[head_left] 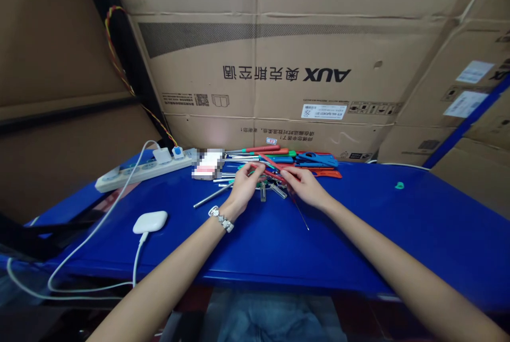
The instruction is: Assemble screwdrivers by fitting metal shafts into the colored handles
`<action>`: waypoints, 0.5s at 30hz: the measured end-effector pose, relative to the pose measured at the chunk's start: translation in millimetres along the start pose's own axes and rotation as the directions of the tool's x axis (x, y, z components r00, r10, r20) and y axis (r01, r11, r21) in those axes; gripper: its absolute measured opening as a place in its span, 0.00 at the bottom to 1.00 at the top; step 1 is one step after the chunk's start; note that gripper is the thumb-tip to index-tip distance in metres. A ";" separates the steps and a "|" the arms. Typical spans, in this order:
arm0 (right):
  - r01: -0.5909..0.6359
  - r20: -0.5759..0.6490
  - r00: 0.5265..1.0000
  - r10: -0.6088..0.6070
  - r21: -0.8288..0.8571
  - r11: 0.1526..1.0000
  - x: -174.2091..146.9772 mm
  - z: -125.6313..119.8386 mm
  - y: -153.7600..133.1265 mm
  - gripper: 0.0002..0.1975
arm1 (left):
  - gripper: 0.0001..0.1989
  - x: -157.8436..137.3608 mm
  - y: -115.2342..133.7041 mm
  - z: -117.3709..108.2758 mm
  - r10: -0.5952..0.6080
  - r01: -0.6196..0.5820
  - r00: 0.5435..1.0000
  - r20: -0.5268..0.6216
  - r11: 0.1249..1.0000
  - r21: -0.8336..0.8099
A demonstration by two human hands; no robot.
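Observation:
Both of my hands meet over a pile of tools at the back of the blue table. My left hand (246, 182), with a bracelet at its wrist, is closed in a pinch on a slim red screwdriver (274, 174). My right hand (305, 185) is closed around the same screwdriver, and its thin metal shaft points down toward the table. Under and behind the fingers lie red-handled screwdrivers (261, 148), a blue utility knife (319, 159), an orange utility knife (329, 173) and a metal rod (211, 196). Fingers hide part of the pile.
A phone (209, 164) and a white power strip (147, 171) with plugs sit left of the tools. Nearer is a white earbud case (150, 222) on a cable. A small green piece (399, 185) lies to the right. A cardboard wall (279, 44) stands behind the blue table (358, 214).

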State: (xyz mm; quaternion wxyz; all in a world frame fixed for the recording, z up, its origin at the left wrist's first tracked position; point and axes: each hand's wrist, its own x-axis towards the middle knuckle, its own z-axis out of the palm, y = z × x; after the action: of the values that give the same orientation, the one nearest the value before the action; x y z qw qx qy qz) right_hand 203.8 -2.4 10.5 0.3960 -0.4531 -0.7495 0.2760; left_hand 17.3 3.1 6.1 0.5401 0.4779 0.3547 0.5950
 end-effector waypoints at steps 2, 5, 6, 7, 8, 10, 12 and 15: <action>0.015 0.004 1.000 -0.015 -0.017 1.000 7.9 -6.9 2.5 0.24 | 0.16 0.7 -0.2 -1.7 -0.001 0.001 1.000 -0.013 0.999 0.054; -0.005 0.015 1.000 0.006 -0.032 0.999 20.1 -11.8 7.2 0.25 | 0.17 2.3 -0.7 -2.5 0.017 -0.011 0.999 -0.046 0.991 0.135; -0.001 0.022 1.000 0.002 -0.042 0.999 23.7 -11.8 8.5 0.26 | 0.16 3.1 -0.6 -2.6 0.042 -0.032 0.997 -0.062 0.987 0.159; 0.009 0.028 1.000 -0.008 -0.053 0.999 27.0 -11.2 9.7 0.26 | 0.16 4.2 -0.2 -2.8 0.078 -0.063 0.994 -0.078 0.983 0.175; 0.020 0.037 0.999 -0.018 -0.062 0.998 29.8 -10.1 10.6 0.26 | 0.15 5.3 0.8 -3.2 0.119 -0.102 0.989 -0.091 0.980 0.172; 0.035 0.056 0.998 -0.032 -0.060 0.998 33.6 -6.7 11.8 0.26 | 0.13 7.6 5.2 -5.2 0.194 -0.182 0.977 -0.092 0.975 0.125; 0.036 0.055 0.998 -0.033 -0.044 0.998 35.1 -2.8 12.7 0.26 | 0.13 8.8 13.1 -8.9 0.253 -0.245 0.964 -0.080 0.964 0.100; 0.033 0.046 0.998 -0.032 -0.017 0.999 34.4 2.4 14.4 0.27 | 0.11 8.8 29.6 -16.2 0.365 -0.334 0.930 -0.035 0.883 0.330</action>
State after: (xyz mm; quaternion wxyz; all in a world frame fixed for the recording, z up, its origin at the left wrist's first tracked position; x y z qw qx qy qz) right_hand 198.9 34.7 9.9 0.3793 -0.4379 -0.7679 0.2733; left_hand -6.8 8.4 30.7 0.3222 0.5856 0.3794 0.6398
